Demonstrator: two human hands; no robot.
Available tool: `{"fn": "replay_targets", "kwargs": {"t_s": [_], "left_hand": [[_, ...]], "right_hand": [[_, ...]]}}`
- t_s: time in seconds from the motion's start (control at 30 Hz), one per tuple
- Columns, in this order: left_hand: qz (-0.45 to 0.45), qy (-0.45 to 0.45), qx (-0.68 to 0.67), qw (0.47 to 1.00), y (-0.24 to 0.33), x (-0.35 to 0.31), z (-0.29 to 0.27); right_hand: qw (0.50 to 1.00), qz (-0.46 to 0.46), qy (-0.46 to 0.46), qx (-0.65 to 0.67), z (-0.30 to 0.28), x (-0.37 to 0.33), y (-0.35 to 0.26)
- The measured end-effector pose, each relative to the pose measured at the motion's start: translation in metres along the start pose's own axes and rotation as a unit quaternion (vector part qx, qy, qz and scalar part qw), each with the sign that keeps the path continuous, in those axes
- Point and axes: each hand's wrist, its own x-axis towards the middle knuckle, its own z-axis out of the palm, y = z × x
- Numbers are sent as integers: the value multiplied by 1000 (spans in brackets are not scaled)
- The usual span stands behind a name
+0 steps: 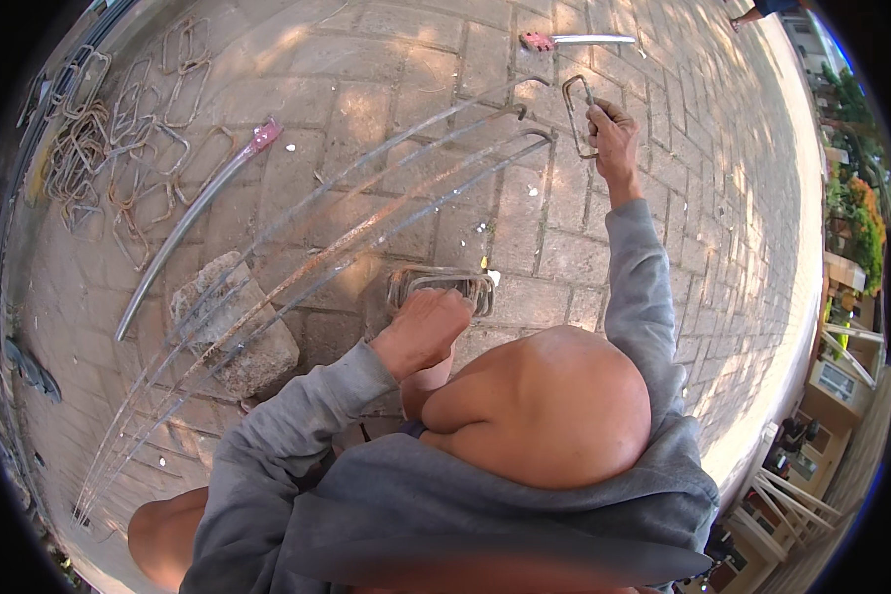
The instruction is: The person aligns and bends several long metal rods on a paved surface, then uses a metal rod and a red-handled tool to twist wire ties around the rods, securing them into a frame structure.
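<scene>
Right hand [614, 137]: fingers curled round one long side of a loop [572, 119], arm stretched out, far beyond the block [254, 358] and to its right. Left hand [428, 322]: closed-looking fist at the near edge of the stack [440, 274], right of the block; fingertips hidden, can't tell if it grips any wire. Step looks like handling loops one at a time beside the stack. To do it well: hold the loop firmly by its long side so it doesn't twist, and swing it clear of the rods [366, 226], which cross over the block with hooked ends near the loop; a snag there seems the main risk. Left hand should steady the stack, loops lined up, fingers off the wire edges.
</scene>
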Motion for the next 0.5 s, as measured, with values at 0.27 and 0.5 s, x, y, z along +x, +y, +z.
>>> {"fn": "replay_targets", "kwargs": {"t_s": [0.27,0.5], "left_hand": [[-265,241,84,930,-84,22,-107],[-287,55,10,956,-103,39,-119]], "right_hand": [[997,1,61,-42,38,-3,22],[1000,24,-7,9,38,-4,14]]}}
